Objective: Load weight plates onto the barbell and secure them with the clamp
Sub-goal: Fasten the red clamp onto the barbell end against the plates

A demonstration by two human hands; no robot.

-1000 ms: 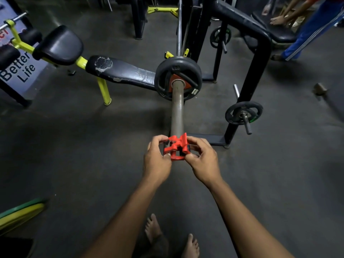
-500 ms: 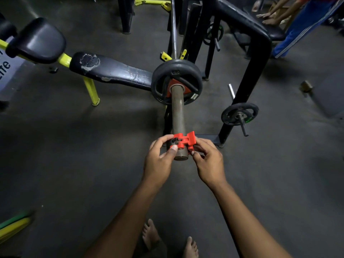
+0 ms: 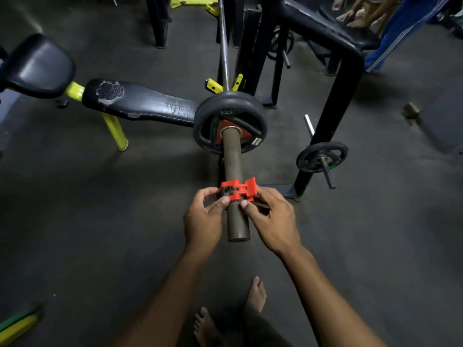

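Red plastic clamp (image 3: 238, 191) sits around the barbell sleeve (image 3: 234, 171), well short of the black weight plates (image 3: 230, 126). Your left hand (image 3: 204, 221) and right hand (image 3: 273, 219) both pinch it, fingers curled on its sides.

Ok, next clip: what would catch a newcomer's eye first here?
The red clamp, the one bright thing in a dim gym, sits on the barbell sleeve near its free end, pinched between the left hand and right hand. Farther up the sleeve sits a black weight plate, with bare sleeve between it and the clamp.
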